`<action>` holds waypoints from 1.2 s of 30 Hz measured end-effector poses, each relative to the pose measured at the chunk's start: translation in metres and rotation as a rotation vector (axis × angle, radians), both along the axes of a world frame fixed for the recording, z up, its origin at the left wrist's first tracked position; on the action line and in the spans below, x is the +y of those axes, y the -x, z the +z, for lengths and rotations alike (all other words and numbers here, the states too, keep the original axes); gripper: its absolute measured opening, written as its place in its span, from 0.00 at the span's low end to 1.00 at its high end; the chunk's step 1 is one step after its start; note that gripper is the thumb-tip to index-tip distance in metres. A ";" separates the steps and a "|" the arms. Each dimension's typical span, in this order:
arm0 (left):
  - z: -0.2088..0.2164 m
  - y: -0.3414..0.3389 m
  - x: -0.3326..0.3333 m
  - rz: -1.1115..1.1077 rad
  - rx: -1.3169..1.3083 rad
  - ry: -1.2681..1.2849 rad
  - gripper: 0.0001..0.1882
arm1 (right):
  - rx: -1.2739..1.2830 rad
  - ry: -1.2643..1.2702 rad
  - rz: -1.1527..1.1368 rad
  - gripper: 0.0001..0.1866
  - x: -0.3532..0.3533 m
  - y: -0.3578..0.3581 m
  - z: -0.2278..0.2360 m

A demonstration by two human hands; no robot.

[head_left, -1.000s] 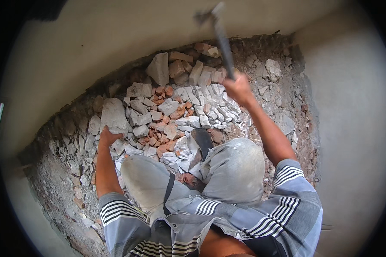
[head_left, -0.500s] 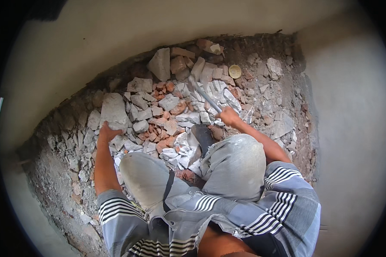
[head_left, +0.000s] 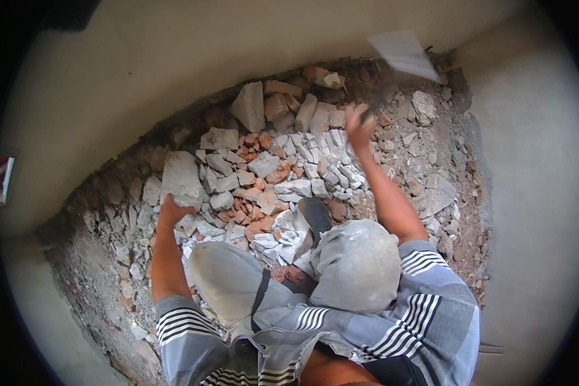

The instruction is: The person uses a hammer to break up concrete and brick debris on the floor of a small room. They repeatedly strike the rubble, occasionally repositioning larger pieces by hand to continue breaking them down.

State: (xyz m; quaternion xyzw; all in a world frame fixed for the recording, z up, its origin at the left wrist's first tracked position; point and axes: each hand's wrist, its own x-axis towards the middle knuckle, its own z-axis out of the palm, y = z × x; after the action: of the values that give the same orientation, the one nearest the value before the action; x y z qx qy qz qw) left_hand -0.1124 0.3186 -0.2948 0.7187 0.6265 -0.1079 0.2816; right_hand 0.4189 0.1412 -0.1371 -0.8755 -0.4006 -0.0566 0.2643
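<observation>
Head view: left grip [head_left: 172, 212] touches pale slab [head_left: 182, 177].

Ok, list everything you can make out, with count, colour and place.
grey slab: one, pale grey, left of centre
white chunks: many, white, centre
brick pieces: many, orange, centre
grey stones: many, grey, left and back
hand tool: one, dark, blurred, upper right
walls: several, beige, around the edges
shoe: one, dark, lower centre
trousers: one pair, dusty grey, lower centre
shirt: one, striped grey, bottom
forearms: two, bare, either side
left hand: one, bare, at the grey slab
right hand: one, bare, around the hand tool
</observation>
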 end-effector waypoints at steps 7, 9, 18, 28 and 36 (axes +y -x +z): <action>0.009 -0.008 0.000 0.017 0.059 0.039 0.58 | 0.726 0.482 0.025 0.23 -0.037 -0.024 -0.129; 0.015 -0.013 -0.003 0.038 0.042 0.043 0.58 | 0.334 0.132 0.178 0.23 -0.016 -0.031 -0.053; 0.025 -0.017 -0.002 0.042 0.026 0.065 0.62 | 0.191 -0.769 0.357 0.09 0.063 -0.004 0.050; 0.022 -0.015 -0.002 0.053 0.019 0.079 0.62 | 0.793 0.391 0.040 0.20 -0.034 0.028 -0.174; 0.019 -0.012 -0.003 0.027 0.026 0.069 0.63 | 0.865 -0.061 0.272 0.21 0.031 0.062 -0.048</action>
State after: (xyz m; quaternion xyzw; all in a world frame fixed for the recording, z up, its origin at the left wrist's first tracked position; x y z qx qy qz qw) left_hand -0.1006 0.3151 -0.2754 0.6985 0.6358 -0.1350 0.2994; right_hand 0.3572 0.1724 -0.1847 -0.7498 -0.3629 0.3380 0.4380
